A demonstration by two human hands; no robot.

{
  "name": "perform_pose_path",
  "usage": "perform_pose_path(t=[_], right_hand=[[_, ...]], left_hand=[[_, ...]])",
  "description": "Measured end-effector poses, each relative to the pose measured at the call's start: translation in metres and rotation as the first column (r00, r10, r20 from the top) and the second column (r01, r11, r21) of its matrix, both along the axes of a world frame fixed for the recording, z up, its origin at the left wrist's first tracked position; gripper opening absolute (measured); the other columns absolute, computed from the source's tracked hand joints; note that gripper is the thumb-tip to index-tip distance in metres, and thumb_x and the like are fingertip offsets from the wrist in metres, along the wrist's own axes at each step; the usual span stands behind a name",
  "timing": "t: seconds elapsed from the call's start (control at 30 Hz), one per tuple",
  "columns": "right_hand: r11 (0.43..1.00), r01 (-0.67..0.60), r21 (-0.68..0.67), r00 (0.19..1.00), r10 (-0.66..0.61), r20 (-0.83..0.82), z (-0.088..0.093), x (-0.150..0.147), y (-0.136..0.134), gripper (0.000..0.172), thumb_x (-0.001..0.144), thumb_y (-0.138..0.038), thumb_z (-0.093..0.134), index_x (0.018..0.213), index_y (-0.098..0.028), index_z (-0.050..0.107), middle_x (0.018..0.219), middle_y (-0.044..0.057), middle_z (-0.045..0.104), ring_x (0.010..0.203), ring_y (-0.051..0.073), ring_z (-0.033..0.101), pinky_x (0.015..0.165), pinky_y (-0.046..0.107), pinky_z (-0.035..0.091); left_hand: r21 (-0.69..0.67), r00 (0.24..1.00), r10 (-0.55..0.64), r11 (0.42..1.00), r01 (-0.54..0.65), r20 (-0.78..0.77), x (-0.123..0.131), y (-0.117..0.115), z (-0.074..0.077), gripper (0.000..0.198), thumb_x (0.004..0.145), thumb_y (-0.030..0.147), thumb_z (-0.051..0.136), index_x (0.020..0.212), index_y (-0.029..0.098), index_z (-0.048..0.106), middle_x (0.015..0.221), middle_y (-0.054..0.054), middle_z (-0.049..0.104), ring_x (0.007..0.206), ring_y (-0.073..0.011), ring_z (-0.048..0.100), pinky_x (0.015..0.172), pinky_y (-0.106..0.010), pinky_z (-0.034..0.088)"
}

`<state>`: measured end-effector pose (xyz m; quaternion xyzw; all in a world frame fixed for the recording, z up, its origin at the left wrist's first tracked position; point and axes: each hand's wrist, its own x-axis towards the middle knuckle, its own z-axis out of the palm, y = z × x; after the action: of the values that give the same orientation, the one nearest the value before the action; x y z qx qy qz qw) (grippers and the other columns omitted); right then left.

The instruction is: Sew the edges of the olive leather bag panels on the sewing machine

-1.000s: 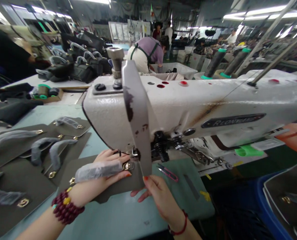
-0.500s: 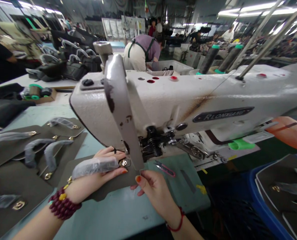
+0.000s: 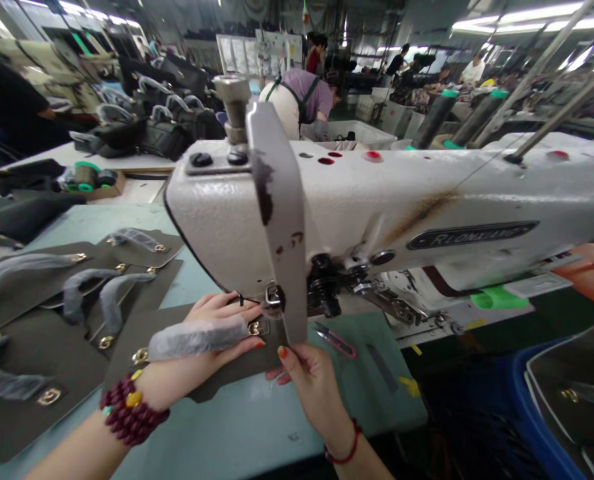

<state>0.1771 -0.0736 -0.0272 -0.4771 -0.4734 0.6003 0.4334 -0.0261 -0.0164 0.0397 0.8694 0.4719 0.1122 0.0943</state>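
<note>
A dark grey panel (image 3: pixel 247 360) with a plastic-wrapped handle (image 3: pixel 197 337) lies partly under the head of a white sewing machine (image 3: pixel 227 220). My left hand (image 3: pixel 217 333) rests flat on this panel with its fingers spread, the handle lying over the back of the hand. At the panel's right edge, just below the machine's grey guard (image 3: pixel 281 227), my right hand (image 3: pixel 309 383) pinches the edge between thumb and fingers. The needle area is hidden behind the guard. Pink-handled thread snips (image 3: pixel 337 341) lie right of the guard.
More panels with wrapped handles (image 3: pixel 27 347) overlap at the left. A blue bin (image 3: pixel 517 380) holding similar panels stands at the right. Thread spools (image 3: pixel 434 120) rise behind the machine. Beyond it, a person in a purple top (image 3: pixel 304 93) bends over a white tub (image 3: pixel 371 133).
The view has shifted, so the machine sits slightly further right in the picture. Both hands keep nearly the same hold on the panel.
</note>
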Motion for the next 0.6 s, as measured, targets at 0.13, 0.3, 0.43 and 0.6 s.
perform_pose_path(t=[0.13,0.3,0.43,0.6], right_hand=[[1.000,0.005,-0.017,0.999,-0.006,-0.054,-0.001,0.000,-0.001,0.036,0.090,-0.044,0.055,0.072,-0.015,0.067,0.057,0.003,0.069,0.055,0.015,0.067,0.053,0.017,0.050],[0.999,0.020,-0.043,0.994,-0.025,-0.103,0.002,-0.002,0.000,0.037,0.089,-0.044,0.056,0.072,-0.015,0.068,0.056,0.003,0.068,0.049,0.013,0.065,0.053,0.018,0.051],[0.999,0.022,-0.046,0.995,-0.026,-0.097,0.003,-0.003,0.001,0.039,0.090,-0.044,0.055,0.070,-0.014,0.070,0.056,0.004,0.068,0.049,0.013,0.065,0.053,0.018,0.051],[0.997,0.038,-0.063,0.990,-0.046,-0.134,0.002,-0.005,0.006,0.037,0.089,-0.044,0.056,0.072,-0.014,0.071,0.056,0.003,0.068,0.048,0.013,0.064,0.054,0.020,0.053]], left_hand=[[0.051,0.997,-0.009,0.999,0.013,-0.077,0.007,-0.004,0.009,0.044,0.091,0.050,0.043,0.119,0.023,0.064,0.118,-0.005,0.069,0.110,-0.0307,0.056,0.094,-0.046,0.038],[0.112,0.999,-0.002,0.994,0.008,-0.050,0.010,-0.004,0.011,0.040,0.089,0.049,0.050,0.116,0.024,0.065,0.102,-0.006,0.073,0.100,-0.0299,0.058,0.089,-0.041,0.040],[0.094,0.999,-0.034,0.995,0.038,-0.039,0.009,-0.003,0.013,0.040,0.091,0.048,0.046,0.117,0.024,0.064,0.101,-0.006,0.072,0.096,-0.0272,0.058,0.091,-0.041,0.038],[0.024,1.000,-0.019,1.000,0.019,0.016,0.009,0.002,0.019,0.033,0.092,0.045,0.043,0.102,0.027,0.069,0.087,-0.004,0.071,0.082,-0.0229,0.059,0.083,-0.036,0.041]])
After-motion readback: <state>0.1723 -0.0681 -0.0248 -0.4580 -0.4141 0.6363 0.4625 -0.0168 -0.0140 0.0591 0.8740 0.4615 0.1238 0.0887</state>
